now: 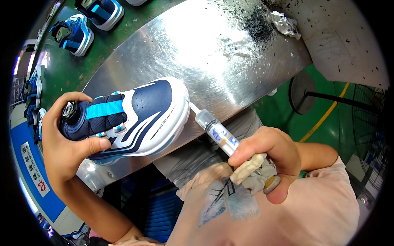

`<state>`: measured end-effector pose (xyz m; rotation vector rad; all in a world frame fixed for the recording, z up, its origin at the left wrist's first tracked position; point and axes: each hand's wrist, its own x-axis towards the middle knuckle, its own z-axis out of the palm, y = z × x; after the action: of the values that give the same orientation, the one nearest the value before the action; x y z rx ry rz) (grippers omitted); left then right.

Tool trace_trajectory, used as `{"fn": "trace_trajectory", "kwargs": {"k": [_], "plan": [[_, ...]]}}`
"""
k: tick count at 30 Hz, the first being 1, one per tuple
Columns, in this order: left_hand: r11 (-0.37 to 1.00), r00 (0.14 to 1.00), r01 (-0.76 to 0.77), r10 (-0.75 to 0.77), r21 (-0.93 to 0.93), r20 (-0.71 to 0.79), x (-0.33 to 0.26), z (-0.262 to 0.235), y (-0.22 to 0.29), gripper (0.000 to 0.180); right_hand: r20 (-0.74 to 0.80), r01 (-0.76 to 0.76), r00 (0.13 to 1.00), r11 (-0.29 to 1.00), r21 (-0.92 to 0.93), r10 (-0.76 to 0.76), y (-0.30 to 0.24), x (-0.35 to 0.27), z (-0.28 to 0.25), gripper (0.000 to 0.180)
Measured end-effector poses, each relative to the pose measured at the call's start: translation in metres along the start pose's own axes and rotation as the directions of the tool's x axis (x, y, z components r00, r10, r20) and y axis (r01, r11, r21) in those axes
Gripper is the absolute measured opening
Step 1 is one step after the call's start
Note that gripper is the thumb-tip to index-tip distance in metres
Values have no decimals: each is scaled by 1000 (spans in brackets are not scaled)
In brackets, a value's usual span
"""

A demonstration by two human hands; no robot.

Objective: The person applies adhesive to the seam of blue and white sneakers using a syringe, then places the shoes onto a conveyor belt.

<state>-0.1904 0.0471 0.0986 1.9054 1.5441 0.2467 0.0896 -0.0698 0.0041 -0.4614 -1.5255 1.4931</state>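
Note:
My left hand [67, 141] is wrapped round the heel and ankle part of a sneaker [143, 115], navy and white with a bright blue strap and a black round dial. The toe points right, with the upper facing up. In my right hand [271, 153] is a clear plastic syringe [219, 133], tilted up to the left. Its white tip meets or nearly meets the seam between toe and sole; I cannot tell if they touch. A crumpled off-white wad [250, 172] is also held in that hand, wrapped about the syringe's rear end, which it hides.
Beneath the shoe lies a shiny metal tabletop [152, 53], with black crumbs [259, 26] and a crumpled white paper [285, 24] at its far right. More sneakers [74, 35] stand on a green surface [111, 37] at left. A black fan [365, 123] is at right.

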Motion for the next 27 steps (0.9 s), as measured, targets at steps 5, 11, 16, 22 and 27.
{"fn": "trace_trajectory", "kwargs": {"k": [5, 11, 16, 22, 27], "plan": [[1000, 1000, -10, 10, 17, -7, 3, -1, -5, 67, -281, -75, 957, 997, 3, 73, -11, 7, -7, 78], [999, 998, 38, -38, 7, -55, -28, 9, -7, 59, -561, -22, 823, 981, -195, -93, 20, 45, -12, 77], [991, 985, 110, -120, -79, -123, -36, 19, -7, 57, -320, 161, 893, 888, -430, -317, 55, 56, -14, 73], [993, 982, 114, -115, -14, -151, -38, 20, -10, 51, -64, 207, 953, 789, -578, -297, 41, 54, -26, 74], [966, 961, 185, -138, 183, -241, -57, 35, 4, 51, -341, -31, 900, 740, -672, -272, 22, 35, -55, 57]]}}
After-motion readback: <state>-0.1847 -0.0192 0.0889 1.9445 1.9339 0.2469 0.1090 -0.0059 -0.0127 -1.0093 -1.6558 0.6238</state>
